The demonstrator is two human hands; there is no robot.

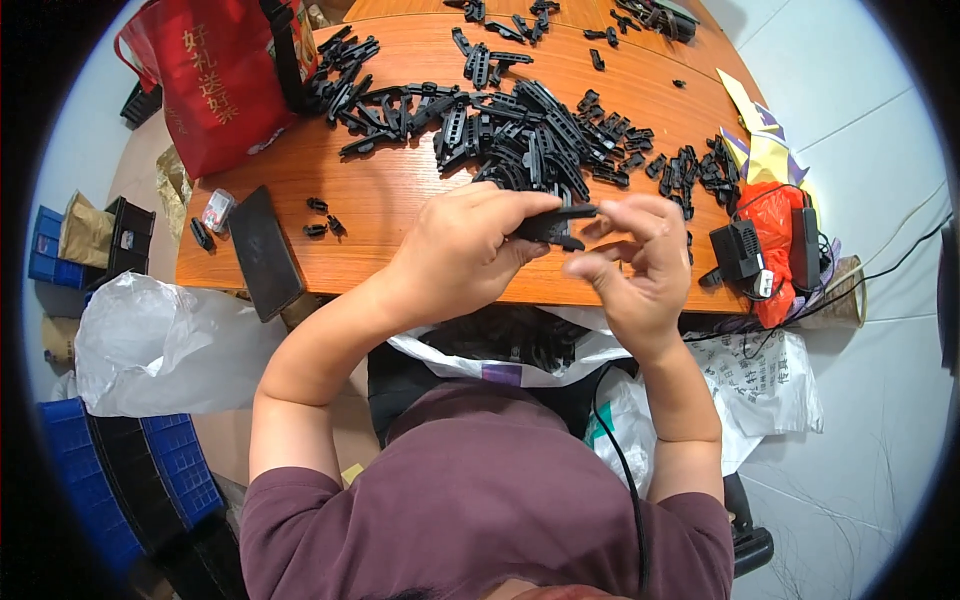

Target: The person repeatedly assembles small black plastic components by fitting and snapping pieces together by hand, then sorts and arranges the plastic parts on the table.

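Note:
Over the near edge of the wooden table (375,220), my left hand (462,240) grips a black plastic part (545,228) between thumb and fingers. The part points to the right, with its end sticking out of my grip. Just right of that end is my right hand (640,255), its thumb and fingers curled apart with a gap between them; nothing shows in it. Behind both hands lies a heap of long, slotted black plastic pieces (515,130). Smaller black clips (620,135) are scattered at the heap's right side.
A red bag (215,90) stands at the table's left, near a dark flat phone-like slab (265,250). Black adapters (738,250) and a red plastic bag (775,220) sit at the right edge. An open white sack (600,345) holding black parts is below the table edge.

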